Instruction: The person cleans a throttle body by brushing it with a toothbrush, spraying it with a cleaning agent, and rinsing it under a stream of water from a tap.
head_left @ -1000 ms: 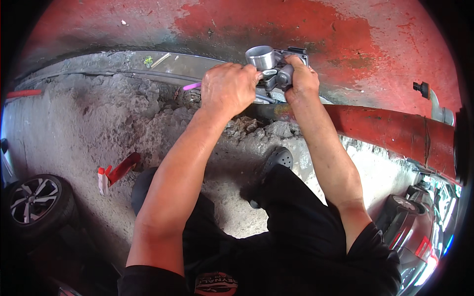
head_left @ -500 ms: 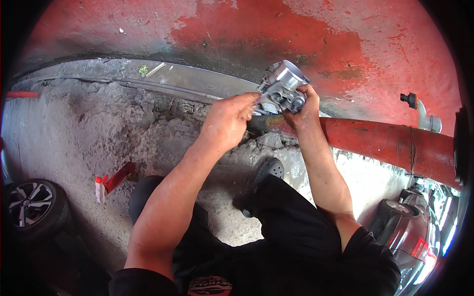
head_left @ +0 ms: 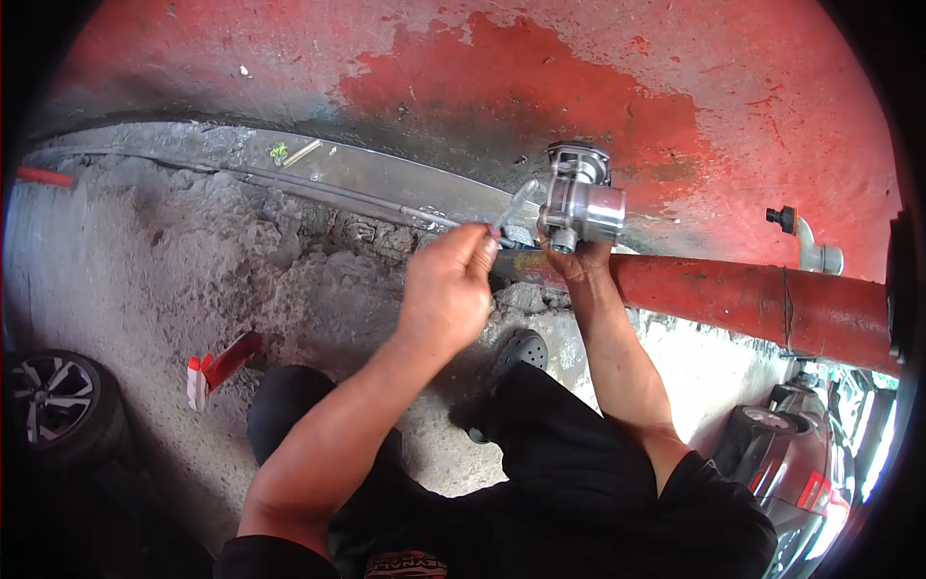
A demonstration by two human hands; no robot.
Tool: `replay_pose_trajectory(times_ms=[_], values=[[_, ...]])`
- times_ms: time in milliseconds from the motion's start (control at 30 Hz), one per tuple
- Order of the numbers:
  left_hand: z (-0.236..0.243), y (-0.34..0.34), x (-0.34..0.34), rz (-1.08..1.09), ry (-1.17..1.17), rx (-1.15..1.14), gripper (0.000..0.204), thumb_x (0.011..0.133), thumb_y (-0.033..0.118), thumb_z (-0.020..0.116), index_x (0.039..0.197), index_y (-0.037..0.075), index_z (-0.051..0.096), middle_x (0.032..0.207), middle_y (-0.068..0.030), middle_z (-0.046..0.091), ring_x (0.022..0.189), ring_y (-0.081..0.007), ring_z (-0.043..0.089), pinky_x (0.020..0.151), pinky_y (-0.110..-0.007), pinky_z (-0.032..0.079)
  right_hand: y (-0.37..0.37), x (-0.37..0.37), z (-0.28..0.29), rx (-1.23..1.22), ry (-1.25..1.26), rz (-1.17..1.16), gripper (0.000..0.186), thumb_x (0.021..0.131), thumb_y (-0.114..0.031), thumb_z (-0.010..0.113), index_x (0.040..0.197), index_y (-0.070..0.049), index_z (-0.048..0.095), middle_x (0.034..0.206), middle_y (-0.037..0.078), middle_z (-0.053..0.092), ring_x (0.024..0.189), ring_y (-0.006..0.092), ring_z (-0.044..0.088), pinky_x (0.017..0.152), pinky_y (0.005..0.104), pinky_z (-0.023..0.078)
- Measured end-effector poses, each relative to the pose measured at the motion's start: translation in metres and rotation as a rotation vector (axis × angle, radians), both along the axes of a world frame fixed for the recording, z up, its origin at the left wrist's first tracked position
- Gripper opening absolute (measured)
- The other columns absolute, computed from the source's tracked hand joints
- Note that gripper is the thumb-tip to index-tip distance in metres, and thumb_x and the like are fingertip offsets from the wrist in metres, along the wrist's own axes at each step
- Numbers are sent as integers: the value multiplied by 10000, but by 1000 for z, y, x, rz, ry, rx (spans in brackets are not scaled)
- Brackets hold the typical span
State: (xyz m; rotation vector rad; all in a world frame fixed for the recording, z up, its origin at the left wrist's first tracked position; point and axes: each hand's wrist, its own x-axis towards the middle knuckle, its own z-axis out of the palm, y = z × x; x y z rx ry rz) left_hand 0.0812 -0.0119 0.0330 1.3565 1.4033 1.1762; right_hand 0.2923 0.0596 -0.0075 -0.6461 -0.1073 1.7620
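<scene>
My right hand (head_left: pixel 576 259) grips a silvery metal throttle body (head_left: pixel 590 207) from below, fingers wrapped round its underside. The part's round barrel points right and a flanged section stands at its top. My left hand (head_left: pixel 449 285) is closed round the handle of a slim, pale toothbrush-like brush (head_left: pixel 522 200). Its head sits just left of the throttle body, and I cannot tell whether they touch. Most of the brush's handle is hidden in my fist.
A thick red pipe (head_left: pixel 714 288) runs to the right beneath my right wrist. Ahead rises a red wall (head_left: pixel 579 77) with a tap fitting (head_left: pixel 815 253) at its right. A red-and-white spray bottle (head_left: pixel 224 371) lies on rough concrete, a wheel (head_left: pixel 58 398) stands left, and a car (head_left: pixel 786 463) right.
My right hand has turned the throttle body over, so its barrel now faces right instead of up. My left hand has dropped slightly, and the brush now shows clearly.
</scene>
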Motion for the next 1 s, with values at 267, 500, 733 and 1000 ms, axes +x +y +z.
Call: replay_pose_trajectory(times_ms=[267,500,733,1000], values=[[5,44,9,-89,423,51,105,927,184,573,912,81,579,699,-218,601,710,-433,610,611,-513,466,0,23,-31,176,-44,215,593,874,-468,573,1239,0,557,1127,189,660,950,304,693,803,468,600],[16,14,16,-268,617,-127,126,868,135,569,958,52,600,793,-211,673,750,-422,662,679,-522,521,-1,31,-31,85,-468,-3,469,929,-418,482,1182,-36,581,998,124,679,847,245,686,739,413,589],[-4,27,10,-404,289,-253,240,952,193,523,930,-29,613,816,-282,629,767,-461,619,693,-507,500,3,10,5,307,-654,-65,463,873,-35,484,1335,-48,464,1031,100,636,871,184,644,756,311,557],[-23,19,9,-165,784,38,77,894,108,566,852,44,574,653,-146,634,593,-329,668,496,-456,515,5,16,-14,293,-527,-34,247,954,-131,468,1175,-27,506,958,135,651,773,201,668,689,345,586]])
